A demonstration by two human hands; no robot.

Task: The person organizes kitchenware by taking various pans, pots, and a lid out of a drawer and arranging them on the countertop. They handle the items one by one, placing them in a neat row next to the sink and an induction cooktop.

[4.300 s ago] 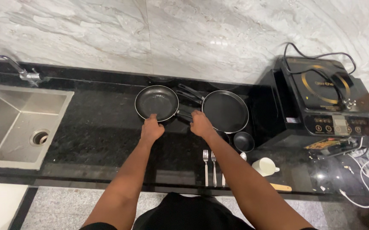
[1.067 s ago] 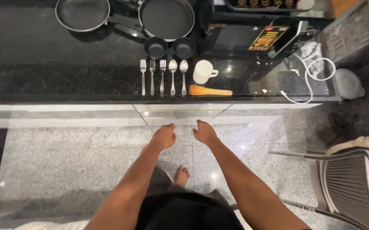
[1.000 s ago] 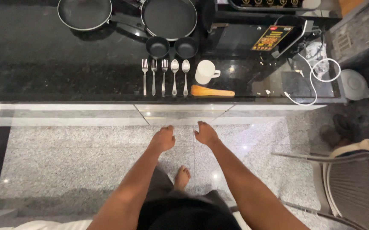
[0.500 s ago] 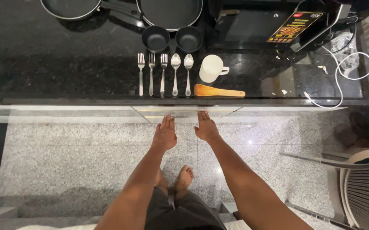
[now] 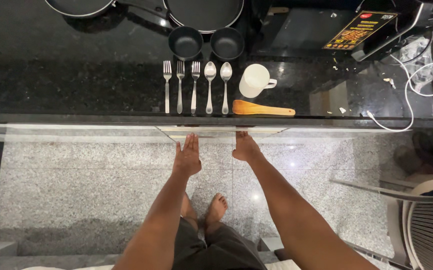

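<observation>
Black speckled stone bench now sits closer than half a second ago; my left hand and right hand, both flat, open and empty, have risen to its front edge, just below the steel forks and spoons and orange wooden spatula. Both frying pans are cut off above.

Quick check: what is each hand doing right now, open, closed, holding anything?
Left hand: open, flat, empty, at the counter edge.
Right hand: empty, fingers reaching under that edge; curl cannot be told.
</observation>
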